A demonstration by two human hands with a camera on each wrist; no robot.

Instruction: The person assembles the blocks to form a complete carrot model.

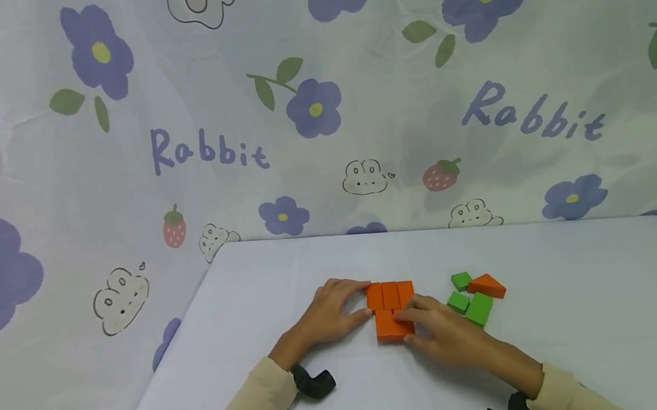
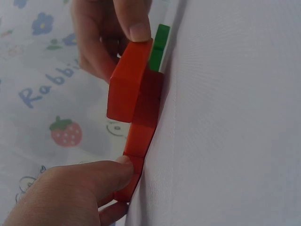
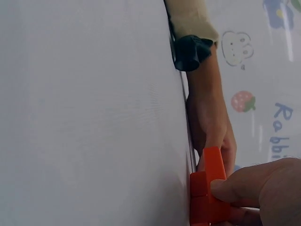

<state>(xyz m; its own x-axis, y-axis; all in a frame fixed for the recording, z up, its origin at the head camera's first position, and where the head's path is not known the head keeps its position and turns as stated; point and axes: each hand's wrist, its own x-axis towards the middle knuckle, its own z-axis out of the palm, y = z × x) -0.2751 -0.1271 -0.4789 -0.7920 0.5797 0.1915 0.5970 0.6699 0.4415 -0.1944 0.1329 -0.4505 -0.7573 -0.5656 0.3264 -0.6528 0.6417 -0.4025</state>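
While the left hand (image 1: 329, 313) rests extended fingers against an orange row's (image 1: 390, 294) 9 o'clock edge, a block (image 2: 126, 82) at the row's 6 o'clock sits pinched in the right hand (image 1: 446, 332). Likely light, stiff and smooth, it grips best by opposite sides. The row crowds its 12 o'clock; green blocks (image 1: 480, 308) and an orange wedge (image 1: 488, 287) lie toward 3.

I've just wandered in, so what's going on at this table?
A person is handling blocks on a white table. The right hand holds an orange block over a group of other orange blocks; whether it rests on them is hard to tell. The left hand touches the group's left side. Three green blocks and an orange wedge lie to the group's right, with no hand on them.
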